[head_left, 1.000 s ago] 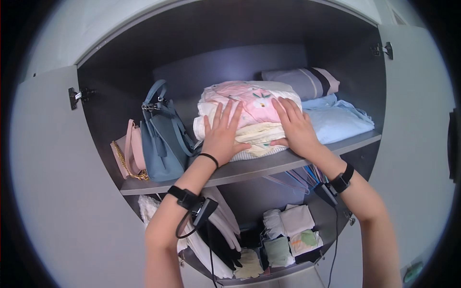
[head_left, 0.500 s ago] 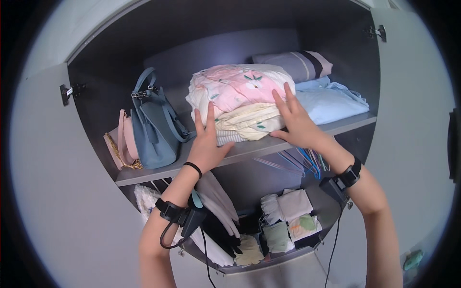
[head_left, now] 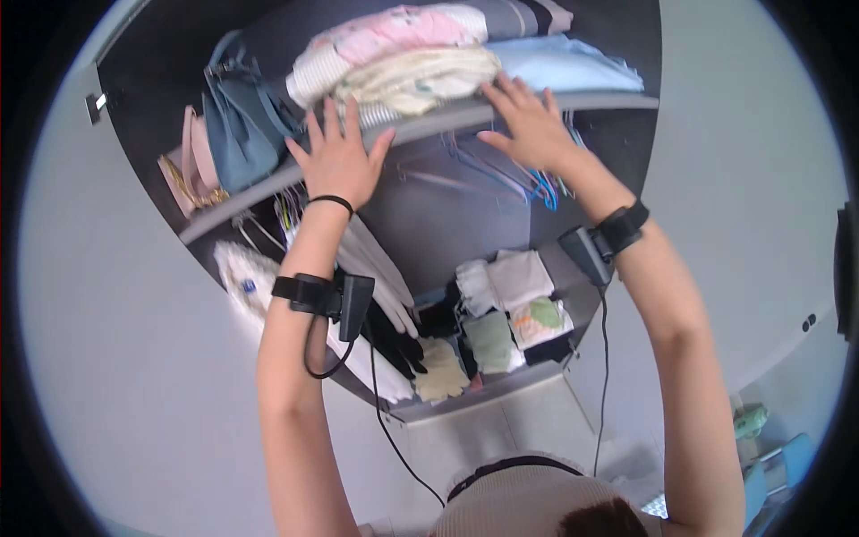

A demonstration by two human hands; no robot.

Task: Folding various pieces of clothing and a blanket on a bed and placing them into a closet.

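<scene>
My left hand (head_left: 340,166) is open with fingers spread, held over the front edge of the wardrobe shelf (head_left: 429,125). Its fingertips are nearest a cream folded cloth (head_left: 420,76) with a leaf print. My right hand (head_left: 534,130) is open too, fingers stretched toward the right end of the same stack. Whether either hand touches the cloth or the shelf, I cannot tell. On top of the stack lies a pink and white printed bedding bundle (head_left: 394,34). A light blue folded cloth (head_left: 573,67) rests to the right.
A blue-grey handbag (head_left: 237,125) and a pink bag (head_left: 197,152) with a gold chain stand left on the shelf. Hangers (head_left: 501,174) hang below it. Folded clothes (head_left: 519,279) lie in the lower compartment, with hanging garments (head_left: 380,268) on the left. Open doors (head_left: 743,206) flank the wardrobe.
The view has tilted down, so the shelf sits higher in the picture and my torso shows. Both hands have drawn back from the bundle's front toward the shelf edge.
</scene>
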